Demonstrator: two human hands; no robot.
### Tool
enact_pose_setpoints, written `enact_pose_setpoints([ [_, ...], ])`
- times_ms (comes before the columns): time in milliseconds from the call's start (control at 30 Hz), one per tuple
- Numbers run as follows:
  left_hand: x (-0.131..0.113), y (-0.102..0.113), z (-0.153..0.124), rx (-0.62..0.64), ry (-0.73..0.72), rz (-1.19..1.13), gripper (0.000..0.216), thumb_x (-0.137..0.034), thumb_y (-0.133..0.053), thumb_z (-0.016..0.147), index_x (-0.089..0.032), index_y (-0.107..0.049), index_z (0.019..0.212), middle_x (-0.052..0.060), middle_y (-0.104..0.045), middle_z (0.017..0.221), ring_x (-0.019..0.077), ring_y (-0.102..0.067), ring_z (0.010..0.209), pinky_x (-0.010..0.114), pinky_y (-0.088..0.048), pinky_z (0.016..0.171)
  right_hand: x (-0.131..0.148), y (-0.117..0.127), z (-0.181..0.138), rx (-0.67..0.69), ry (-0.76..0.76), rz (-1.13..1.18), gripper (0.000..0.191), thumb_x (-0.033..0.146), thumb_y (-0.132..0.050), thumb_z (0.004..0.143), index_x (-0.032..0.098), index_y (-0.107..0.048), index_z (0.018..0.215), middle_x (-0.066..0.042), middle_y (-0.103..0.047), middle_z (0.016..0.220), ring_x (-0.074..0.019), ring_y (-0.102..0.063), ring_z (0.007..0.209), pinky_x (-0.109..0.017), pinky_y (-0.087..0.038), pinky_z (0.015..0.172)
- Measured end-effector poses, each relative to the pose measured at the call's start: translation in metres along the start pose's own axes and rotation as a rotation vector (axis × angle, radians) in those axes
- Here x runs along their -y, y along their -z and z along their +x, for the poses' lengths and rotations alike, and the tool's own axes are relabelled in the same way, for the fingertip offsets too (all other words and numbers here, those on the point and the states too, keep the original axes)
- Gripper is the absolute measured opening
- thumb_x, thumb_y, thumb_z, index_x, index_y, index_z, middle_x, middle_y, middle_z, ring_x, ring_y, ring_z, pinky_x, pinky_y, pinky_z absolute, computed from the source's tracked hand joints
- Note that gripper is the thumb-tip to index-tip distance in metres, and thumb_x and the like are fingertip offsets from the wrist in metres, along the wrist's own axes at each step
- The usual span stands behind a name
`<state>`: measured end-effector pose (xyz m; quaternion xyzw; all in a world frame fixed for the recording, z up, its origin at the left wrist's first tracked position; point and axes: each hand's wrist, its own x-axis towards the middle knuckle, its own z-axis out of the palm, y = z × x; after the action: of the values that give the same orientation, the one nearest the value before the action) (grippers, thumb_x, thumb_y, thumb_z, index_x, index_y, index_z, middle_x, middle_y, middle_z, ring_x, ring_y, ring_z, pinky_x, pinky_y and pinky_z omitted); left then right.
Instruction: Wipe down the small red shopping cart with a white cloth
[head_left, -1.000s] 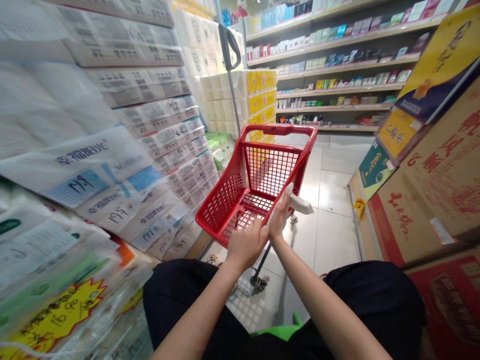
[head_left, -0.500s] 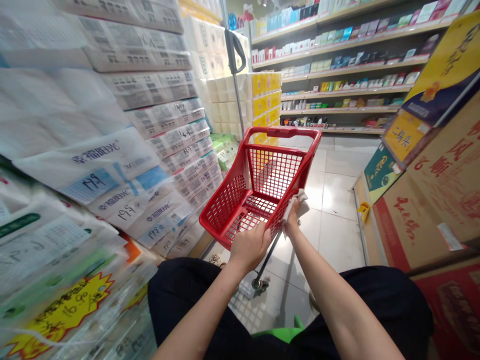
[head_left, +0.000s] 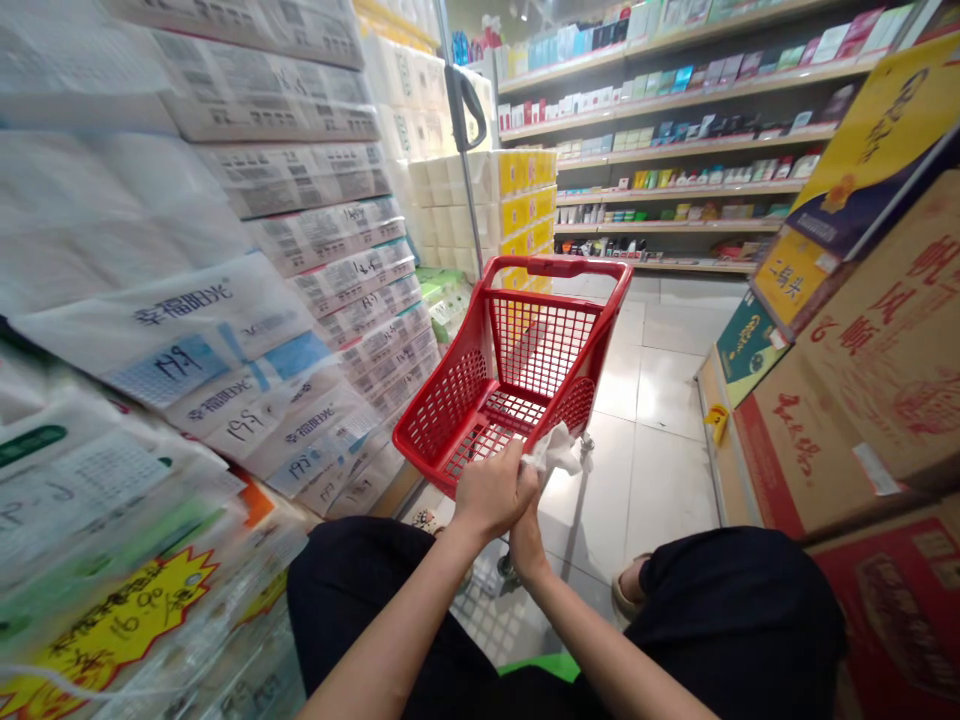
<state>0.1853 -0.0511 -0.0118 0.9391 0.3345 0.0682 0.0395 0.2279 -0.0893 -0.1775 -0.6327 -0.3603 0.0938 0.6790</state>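
A red plastic shopping cart (head_left: 420, 440) with lattice walls stands on the floor in front of my knees, its basket tilted and nothing in it. My left hand (head_left: 489, 490) is closed over the basket's near rim. Right beside it, my right hand (head_left: 529, 535) is closed on a crumpled white cloth (head_left: 555, 450), which lies against the outside of the basket's near right corner. The right fingers are partly hidden behind the left hand and the cloth. The cart's handle (head_left: 559, 267) is at the far end.
Stacked tissue packs (head_left: 345, 300) rise along my left. Cardboard boxes (head_left: 885, 340) line the right side. Shelves (head_left: 675, 145) of small products stand at the back, with pale floor tiles (head_left: 622, 460) between. A metal pole (head_left: 471, 200) with a black grip rises behind the cart.
My right hand has slid with the cloth along the basket's right side towards me, ending next to my left hand. The left hand keeps its hold on the rim.
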Motion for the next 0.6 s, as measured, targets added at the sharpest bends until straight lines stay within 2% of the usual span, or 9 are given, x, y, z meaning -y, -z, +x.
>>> enact_pose_setpoints([
  [100,0.003,0.001,-0.002,0.004,-0.014,-0.028,0.033,-0.043,-0.029,0.097,-0.023,-0.052,0.111,0.005,-0.07,0.091,0.0246,-0.068,0.084,0.03,-0.046,0.067,0.008,0.002,-0.016,0.054,-0.035,0.084,0.058,0.045,-0.026,0.1,0.025,-0.021,0.154,-0.008,-0.034,0.154,-0.0184,-0.024,0.146,-0.047,-0.02,0.12],
  [233,0.005,-0.001,-0.003,-0.009,-0.018,-0.049,0.037,-0.044,-0.028,0.098,-0.022,-0.051,0.117,0.006,-0.071,0.093,0.024,-0.068,0.084,0.03,-0.046,0.069,0.026,0.012,0.01,0.078,0.029,0.07,0.058,0.047,-0.034,0.097,0.025,-0.027,0.151,-0.008,-0.033,0.155,-0.0207,-0.021,0.147,-0.048,-0.019,0.12],
  [300,0.004,-0.003,-0.002,-0.015,-0.032,-0.041,0.039,-0.045,-0.027,0.098,-0.02,-0.054,0.111,0.008,-0.07,0.094,0.0242,-0.068,0.083,0.031,-0.046,0.069,0.035,0.02,0.035,0.076,0.076,0.016,0.056,0.047,-0.037,0.097,0.027,-0.032,0.148,-0.006,-0.031,0.156,-0.0204,-0.017,0.148,-0.047,-0.018,0.12],
  [400,0.002,-0.004,-0.002,-0.025,-0.037,-0.03,0.038,-0.046,-0.028,0.097,-0.019,-0.055,0.102,0.009,-0.07,0.093,0.0246,-0.068,0.082,0.031,-0.046,0.068,0.044,0.036,0.082,0.072,0.226,-0.12,0.045,0.044,-0.035,0.097,0.025,-0.048,0.136,-0.005,-0.033,0.153,-0.0208,-0.016,0.147,-0.047,-0.015,0.121],
  [500,0.001,-0.004,-0.003,-0.04,-0.027,-0.024,0.034,-0.045,-0.029,0.097,-0.021,-0.052,0.106,0.006,-0.069,0.09,0.0245,-0.067,0.079,0.031,-0.045,0.066,0.046,0.059,0.135,0.078,0.368,-0.235,0.04,0.044,-0.033,0.097,0.022,-0.061,0.115,-0.007,-0.051,0.137,-0.0225,-0.032,0.139,-0.047,-0.019,0.119],
  [600,0.001,-0.004,-0.005,-0.046,-0.028,-0.023,0.031,-0.042,-0.03,0.097,-0.022,-0.051,0.107,0.005,-0.069,0.089,0.0242,-0.067,0.078,0.03,-0.045,0.064,0.048,0.087,0.191,0.149,0.399,-0.33,0.041,0.049,-0.034,0.096,0.022,-0.063,0.108,-0.008,-0.058,0.128,-0.0244,-0.045,0.127,-0.046,-0.025,0.114],
])
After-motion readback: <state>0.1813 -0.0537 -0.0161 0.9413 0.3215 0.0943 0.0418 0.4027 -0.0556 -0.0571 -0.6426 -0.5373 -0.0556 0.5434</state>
